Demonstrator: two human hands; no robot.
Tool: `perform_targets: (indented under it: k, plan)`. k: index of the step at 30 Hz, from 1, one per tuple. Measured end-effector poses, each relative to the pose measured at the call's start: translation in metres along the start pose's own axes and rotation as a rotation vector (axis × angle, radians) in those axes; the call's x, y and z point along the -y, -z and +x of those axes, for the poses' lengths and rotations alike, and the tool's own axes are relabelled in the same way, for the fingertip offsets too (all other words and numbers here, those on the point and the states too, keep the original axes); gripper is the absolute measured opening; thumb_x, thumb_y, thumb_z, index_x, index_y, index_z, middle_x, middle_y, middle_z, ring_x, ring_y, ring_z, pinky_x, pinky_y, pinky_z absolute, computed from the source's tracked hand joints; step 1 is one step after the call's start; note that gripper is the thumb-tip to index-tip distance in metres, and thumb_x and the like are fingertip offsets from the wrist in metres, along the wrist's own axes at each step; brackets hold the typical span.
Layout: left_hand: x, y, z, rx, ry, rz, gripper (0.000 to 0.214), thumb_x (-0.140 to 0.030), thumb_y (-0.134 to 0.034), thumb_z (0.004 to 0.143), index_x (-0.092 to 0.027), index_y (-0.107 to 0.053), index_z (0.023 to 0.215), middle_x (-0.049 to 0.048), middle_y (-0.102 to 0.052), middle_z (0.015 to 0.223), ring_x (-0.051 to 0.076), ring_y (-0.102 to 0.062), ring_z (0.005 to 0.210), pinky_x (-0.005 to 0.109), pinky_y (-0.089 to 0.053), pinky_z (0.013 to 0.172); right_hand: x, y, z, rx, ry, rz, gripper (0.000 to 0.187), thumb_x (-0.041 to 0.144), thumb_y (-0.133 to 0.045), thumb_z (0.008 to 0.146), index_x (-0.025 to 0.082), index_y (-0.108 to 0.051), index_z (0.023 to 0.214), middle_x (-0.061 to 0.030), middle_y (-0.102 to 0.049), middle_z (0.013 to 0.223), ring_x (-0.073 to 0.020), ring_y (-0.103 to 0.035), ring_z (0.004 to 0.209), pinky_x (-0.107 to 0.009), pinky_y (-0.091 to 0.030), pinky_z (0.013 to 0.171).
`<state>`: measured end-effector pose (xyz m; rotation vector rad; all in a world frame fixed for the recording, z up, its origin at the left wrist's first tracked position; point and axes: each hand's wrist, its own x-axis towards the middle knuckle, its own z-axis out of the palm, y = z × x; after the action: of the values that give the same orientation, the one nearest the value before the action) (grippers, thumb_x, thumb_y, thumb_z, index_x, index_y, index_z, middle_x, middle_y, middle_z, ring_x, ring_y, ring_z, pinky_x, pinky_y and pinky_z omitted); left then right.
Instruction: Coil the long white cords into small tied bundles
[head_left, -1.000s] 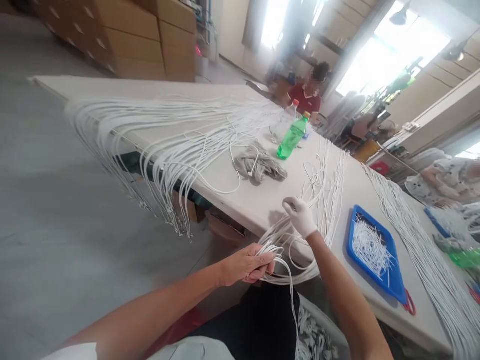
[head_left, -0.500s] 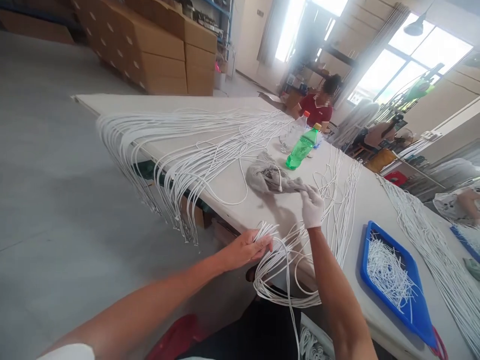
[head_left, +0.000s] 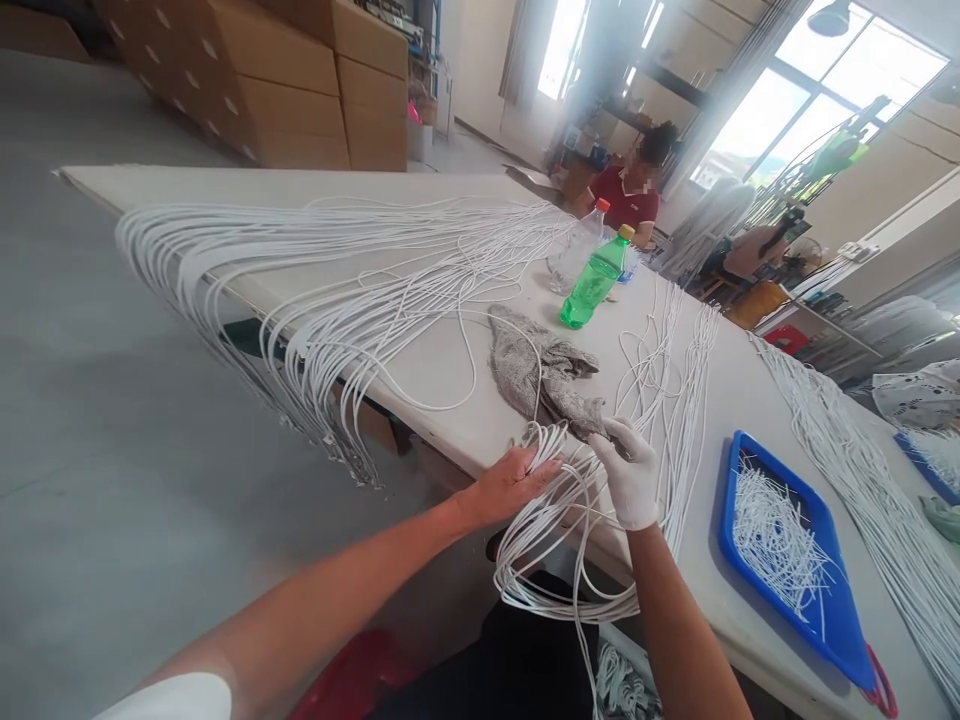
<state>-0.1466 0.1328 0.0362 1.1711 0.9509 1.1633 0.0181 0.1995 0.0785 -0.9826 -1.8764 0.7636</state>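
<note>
Two hands busy in a mess of cord here: my bare left hand is curled over a bunch of looped white cords right at the edge of the tabletop, fingers in among the loops, and that grip looks closed on them. My gloved right hand is pinching a few strands from the same bunch, just beside the tip of a crumpled grey rag, though it's hard to see exactly how many. The loops sag off the edge in front of me, and a long fan of cords drapes over the near side of the table. Past the rag there's a green soda bottle beside a clear plastic bottle. Off to my right, a blue tray holds a heap of short white cord pieces, with another long run of cords beyond it. A co-worker in a red shirt sits at the far end, and stacked cardboard boxes line the floor behind.
</note>
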Motion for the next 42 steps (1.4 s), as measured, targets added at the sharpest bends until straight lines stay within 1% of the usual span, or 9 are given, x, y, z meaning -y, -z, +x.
perform_targets:
  k: [7, 11, 15, 19, 23, 30, 35, 38, 42]
  plan:
    - [0.001, 0.003, 0.001, 0.024, -0.048, 0.128, 0.037, -0.05, -0.05, 0.086, -0.019, -0.044, 0.066, -0.0055, -0.031, 0.054, 0.009, -0.029, 0.051, 0.025, -0.025, 0.05, 0.014, -0.003, 0.005, 0.324, 0.044, -0.065, 0.026, 0.024, -0.05, 0.088, 0.023, -0.068, 0.106, -0.003, -0.061, 0.09, -0.0178, -0.055, 0.082, -0.029, -0.042, 0.075]
    - [0.005, 0.005, 0.002, 0.007, -0.052, 0.197, 0.039, -0.048, -0.044, 0.089, -0.02, -0.037, 0.062, -0.0049, -0.032, 0.055, 0.01, -0.031, 0.053, 0.026, -0.027, 0.051, 0.009, -0.002, 0.012, 0.431, 0.038, -0.029, 0.025, 0.028, -0.046, 0.091, 0.021, -0.068, 0.097, -0.0035, -0.062, 0.088, -0.0187, -0.056, 0.083, -0.03, -0.042, 0.078]
    - [0.01, 0.007, 0.004, -0.021, -0.082, 0.308, 0.041, -0.046, -0.042, 0.09, -0.021, -0.035, 0.059, -0.0035, -0.035, 0.055, 0.012, -0.033, 0.057, 0.026, -0.03, 0.056, 0.004, -0.003, 0.021, 0.516, -0.004, 0.028, 0.016, 0.03, -0.055, 0.086, 0.02, -0.067, 0.087, -0.0016, -0.062, 0.085, -0.0175, -0.056, 0.08, -0.029, -0.043, 0.077]
    - [0.01, 0.01, 0.007, -0.06, -0.16, 0.354, 0.038, -0.045, -0.048, 0.086, -0.02, -0.042, 0.059, -0.0018, -0.039, 0.059, 0.013, -0.034, 0.061, 0.027, -0.033, 0.063, 0.004, -0.008, 0.023, 0.496, -0.05, 0.029, 0.012, 0.028, -0.057, 0.083, 0.019, -0.063, 0.087, 0.0, -0.061, 0.082, -0.0155, -0.054, 0.077, -0.027, -0.043, 0.072]
    - [0.012, 0.01, 0.007, -0.111, -0.18, 0.325, 0.033, -0.046, -0.058, 0.078, -0.02, -0.048, 0.061, -0.0021, -0.036, 0.061, 0.014, -0.034, 0.064, 0.027, -0.034, 0.064, 0.004, -0.015, 0.02, 0.474, -0.014, 0.006, 0.009, 0.026, -0.052, 0.085, 0.02, -0.058, 0.084, 0.0009, -0.058, 0.078, -0.0136, -0.05, 0.072, -0.026, -0.042, 0.07]
    - [0.013, 0.007, 0.006, -0.041, -0.106, 0.213, 0.039, -0.046, -0.042, 0.09, -0.021, -0.035, 0.06, -0.0038, -0.034, 0.056, 0.012, -0.03, 0.057, 0.025, -0.029, 0.055, 0.012, -0.033, 0.012, 0.22, -0.143, -0.031, 0.01, 0.024, -0.05, 0.082, 0.02, -0.056, 0.075, 0.0029, -0.054, 0.07, -0.0132, -0.048, 0.067, -0.024, -0.041, 0.066]
    - [0.01, 0.007, 0.006, -0.033, -0.095, 0.189, 0.036, -0.043, -0.044, 0.09, -0.021, -0.037, 0.063, -0.0032, -0.035, 0.057, 0.012, -0.031, 0.057, 0.025, -0.028, 0.053, 0.026, -0.037, 0.008, 0.185, -0.22, 0.042, 0.014, 0.025, -0.054, 0.079, 0.019, -0.062, 0.088, -0.0005, -0.063, 0.083, -0.0158, -0.055, 0.078, -0.026, -0.044, 0.075]
    - [0.01, 0.007, 0.006, -0.043, -0.101, 0.185, 0.035, -0.042, -0.045, 0.089, -0.021, -0.038, 0.062, -0.0029, -0.035, 0.057, 0.012, -0.031, 0.057, 0.025, -0.028, 0.053, 0.03, -0.039, 0.005, 0.141, -0.29, 0.128, 0.012, 0.023, -0.056, 0.075, 0.019, -0.062, 0.085, 0.0007, -0.061, 0.078, -0.0149, -0.053, 0.073, -0.026, -0.045, 0.07]
    - [0.012, 0.007, 0.007, -0.04, -0.1, 0.2, 0.037, -0.042, -0.045, 0.09, -0.021, -0.037, 0.061, -0.0028, -0.037, 0.056, 0.012, -0.032, 0.057, 0.025, -0.028, 0.054, 0.022, -0.047, 0.003, 0.059, -0.383, 0.263, 0.006, 0.023, -0.059, 0.071, 0.019, -0.058, 0.076, 0.0032, -0.055, 0.069, -0.0127, -0.049, 0.064, -0.025, -0.042, 0.06]
